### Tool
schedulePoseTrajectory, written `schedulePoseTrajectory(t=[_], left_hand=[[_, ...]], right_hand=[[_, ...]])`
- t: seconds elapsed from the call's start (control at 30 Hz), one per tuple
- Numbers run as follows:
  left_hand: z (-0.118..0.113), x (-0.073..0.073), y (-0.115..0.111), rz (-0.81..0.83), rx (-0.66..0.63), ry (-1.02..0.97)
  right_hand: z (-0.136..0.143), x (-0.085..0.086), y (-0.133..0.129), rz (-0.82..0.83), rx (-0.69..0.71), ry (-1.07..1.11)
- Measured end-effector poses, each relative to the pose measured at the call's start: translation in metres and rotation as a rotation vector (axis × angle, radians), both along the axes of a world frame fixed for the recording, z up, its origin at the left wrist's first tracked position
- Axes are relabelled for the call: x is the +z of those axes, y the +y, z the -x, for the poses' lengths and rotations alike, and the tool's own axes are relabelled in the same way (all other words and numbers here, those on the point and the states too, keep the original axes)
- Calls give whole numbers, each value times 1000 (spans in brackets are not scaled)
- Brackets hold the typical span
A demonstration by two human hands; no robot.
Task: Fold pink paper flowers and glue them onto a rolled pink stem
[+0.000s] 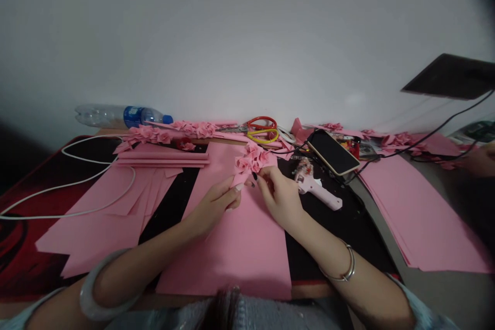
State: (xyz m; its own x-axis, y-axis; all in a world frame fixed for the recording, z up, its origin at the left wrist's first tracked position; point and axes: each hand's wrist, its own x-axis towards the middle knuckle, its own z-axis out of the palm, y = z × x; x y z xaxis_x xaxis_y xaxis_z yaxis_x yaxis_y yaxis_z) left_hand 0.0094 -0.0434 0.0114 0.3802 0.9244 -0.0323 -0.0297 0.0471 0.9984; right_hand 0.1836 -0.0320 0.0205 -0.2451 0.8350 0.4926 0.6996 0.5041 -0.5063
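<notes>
A cluster of folded pink paper flowers (252, 159) is held up over a large pink sheet (240, 252) in the middle of the table. My left hand (219, 201) pinches the lower left end of the cluster's pink paper between thumb and fingers. On the cluster's lower right side, my right hand (279, 192) has its fingers closed against the flowers; the fingertips are partly hidden. A pink glue gun (319, 191) lies just right of my right hand.
Pink sheets (104, 216) and rolled paper (164, 159) lie left, crossed by a white cable (69, 215). Behind are scissors (263, 135), more flowers and a bottle (112, 115). A phone (333, 152), black cables and stacked sheets (425, 216) are right; another person's hand (479, 161) shows far right.
</notes>
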Motion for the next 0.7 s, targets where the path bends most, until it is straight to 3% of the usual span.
schedulePoseTrajectory(t=[0.27, 0.57, 0.7], left_hand=[[0, -1, 1, -4, -4, 10], [0, 9, 6, 49, 164, -156], [1, 12, 6, 79, 225, -213]], right_hand=[[1, 1, 0, 27, -19, -28], [-12, 4, 0, -139, -83, 1], [-23, 16, 4, -114, -175, -54]])
